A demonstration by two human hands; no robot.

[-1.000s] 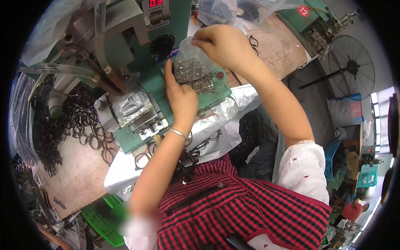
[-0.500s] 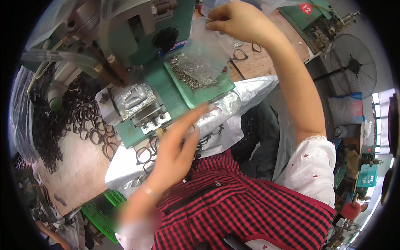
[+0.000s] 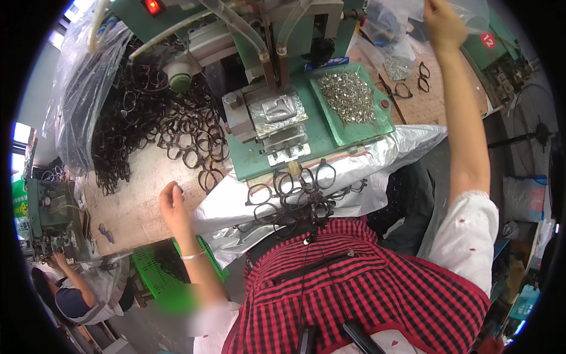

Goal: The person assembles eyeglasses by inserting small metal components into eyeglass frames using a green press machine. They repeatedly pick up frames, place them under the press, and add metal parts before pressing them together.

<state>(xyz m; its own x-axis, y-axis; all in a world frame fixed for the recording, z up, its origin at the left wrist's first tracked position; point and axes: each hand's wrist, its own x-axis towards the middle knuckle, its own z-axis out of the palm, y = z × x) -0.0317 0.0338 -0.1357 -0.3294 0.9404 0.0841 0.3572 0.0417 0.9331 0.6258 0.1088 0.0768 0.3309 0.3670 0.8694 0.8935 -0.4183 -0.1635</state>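
Note:
My right hand (image 3: 445,26) is raised at the upper right, its fingers closed on a clear plastic bag (image 3: 471,15). Small metal pieces lie in clear plastic (image 3: 398,68) on the bench below it. My left hand (image 3: 173,203) hovers over the wooden bench at left, loosely open with nothing visible in it. A green tray (image 3: 359,134) on the machine base holds a heap of small shiny metal parts (image 3: 348,97). Dark eyeglass frames (image 3: 289,200) rest on silver sheeting (image 3: 407,138) in front of me.
A green machine with a foil-wrapped fixture (image 3: 280,112) stands at centre. Many dark eyeglass frames (image 3: 194,138) pile up on the bench at left, beside hanging clear plastic (image 3: 79,106). Below is a green basket (image 3: 154,271). Another person (image 3: 79,289) works at lower left.
The view has shifted. My right hand has drawn the plastic bag off the green tray, baring the metal parts. My left hand has moved left, away from the tray and machine front.

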